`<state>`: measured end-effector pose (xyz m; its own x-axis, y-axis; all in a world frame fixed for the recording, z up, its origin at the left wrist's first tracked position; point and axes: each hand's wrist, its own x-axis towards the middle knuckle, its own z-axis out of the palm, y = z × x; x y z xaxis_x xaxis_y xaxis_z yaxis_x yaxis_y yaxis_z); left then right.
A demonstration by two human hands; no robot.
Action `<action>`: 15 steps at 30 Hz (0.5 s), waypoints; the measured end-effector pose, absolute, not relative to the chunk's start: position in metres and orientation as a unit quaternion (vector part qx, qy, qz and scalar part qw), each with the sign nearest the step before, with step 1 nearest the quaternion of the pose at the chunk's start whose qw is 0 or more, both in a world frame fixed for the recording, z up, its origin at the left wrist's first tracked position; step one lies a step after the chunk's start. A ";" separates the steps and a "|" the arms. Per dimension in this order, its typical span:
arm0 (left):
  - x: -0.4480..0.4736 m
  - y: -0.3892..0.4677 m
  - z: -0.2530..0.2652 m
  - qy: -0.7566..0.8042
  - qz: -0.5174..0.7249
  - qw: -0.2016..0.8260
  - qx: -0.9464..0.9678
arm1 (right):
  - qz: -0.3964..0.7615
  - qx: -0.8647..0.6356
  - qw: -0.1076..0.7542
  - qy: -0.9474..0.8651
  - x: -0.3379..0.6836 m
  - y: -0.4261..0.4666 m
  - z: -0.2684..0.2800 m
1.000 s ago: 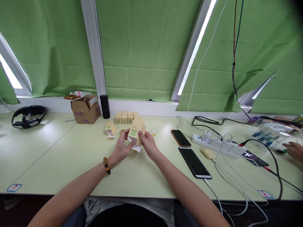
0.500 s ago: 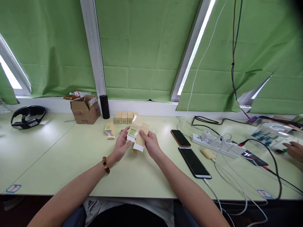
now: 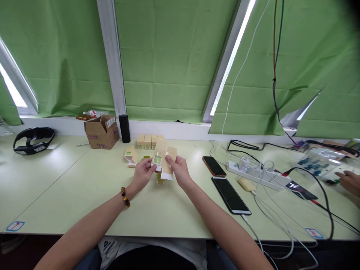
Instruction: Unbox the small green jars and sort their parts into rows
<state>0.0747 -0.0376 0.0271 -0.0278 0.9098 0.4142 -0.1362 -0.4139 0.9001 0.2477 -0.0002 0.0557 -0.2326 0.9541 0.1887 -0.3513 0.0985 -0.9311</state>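
Between my hands, above the table, is a partly unfolded beige carton [image 3: 170, 151] with a green window and white inner flaps. My left hand [image 3: 144, 172] pinches its left side near the window. My right hand [image 3: 180, 168] grips the right panel, thumb on the front face. A small yellowish-green item [image 3: 159, 179] shows on the table just below the carton, mostly covered. To the left stands another open beige carton [image 3: 130, 156], its flap spread. Behind the held carton, several closed small boxes [image 3: 147, 142] sit in a row.
A brown cardboard box [image 3: 101, 132], a black cylinder [image 3: 124, 128] and headphones [image 3: 33, 140] are at the back left. On the right lie two phones [image 3: 231, 195], a power strip [image 3: 254, 174] and tangled cables. Another person's hand [image 3: 349, 180] is at the far right.
The carton has turned and flattened a little in my hands, and its green window faces me more squarely. My left fingers have shifted lower along its left edge.
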 end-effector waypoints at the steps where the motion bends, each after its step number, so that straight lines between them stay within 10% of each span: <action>1: 0.074 -0.036 0.027 0.353 0.628 0.417 0.554 | 0.602 -0.300 0.536 -0.511 0.248 0.002 0.057; 9: 0.064 -0.028 0.026 0.377 0.657 0.322 0.568 | 0.555 -0.210 0.513 -0.621 0.256 0.006 0.058; 15: 0.060 -0.035 0.034 0.354 0.630 0.036 0.690 | 0.106 -0.205 0.648 -0.726 0.268 0.002 0.051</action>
